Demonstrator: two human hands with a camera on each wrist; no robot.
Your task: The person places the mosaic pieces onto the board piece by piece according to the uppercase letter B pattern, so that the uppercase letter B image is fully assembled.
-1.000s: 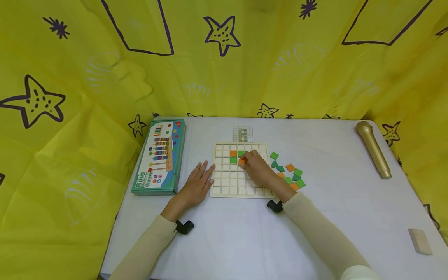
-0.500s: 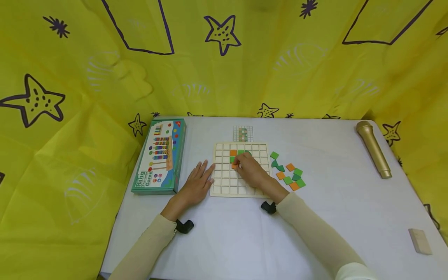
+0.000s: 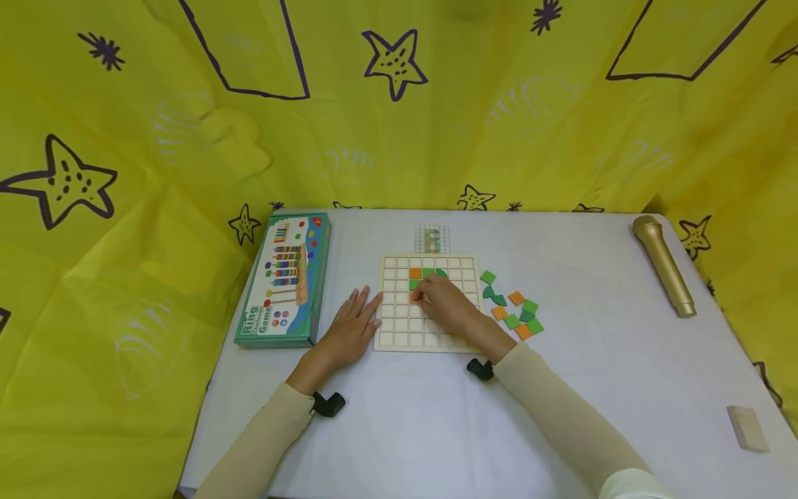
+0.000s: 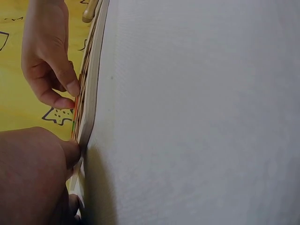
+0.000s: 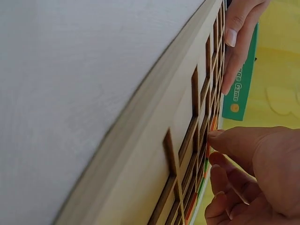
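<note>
A pale wooden grid board (image 3: pixel 401 338) lies on the white table. My right hand (image 3: pixel 450 303) is over its middle, thumb and fingers gathered at an orange square tile (image 3: pixel 413 298) in the third row of coloured pieces. In the right wrist view, the thumb tip is right at the orange edge. Above it sit another orange tile (image 3: pixel 415 273), green tiles (image 3: pixel 429 272) and a dark green curved piece (image 3: pixel 442 273); the hand hides part of the grid. My left hand (image 3: pixel 350 329) rests spread on the table, fingertips at the board's left edge.
Several loose orange and green pieces (image 3: pixel 512 321) lie right of the board. A small pattern card (image 3: pixel 433 240) lies behind it. A ring game box (image 3: pixel 283 281) stands left, a gold microphone (image 3: pixel 665 267) and a wooden block (image 3: pixel 748 429) right. Yellow cloth (image 3: pixel 349 125) hangs behind.
My right hand has moved left and slightly toward me with the orange tile, bringing it down under the left-hand green tile. The left hand has stayed in place.
</note>
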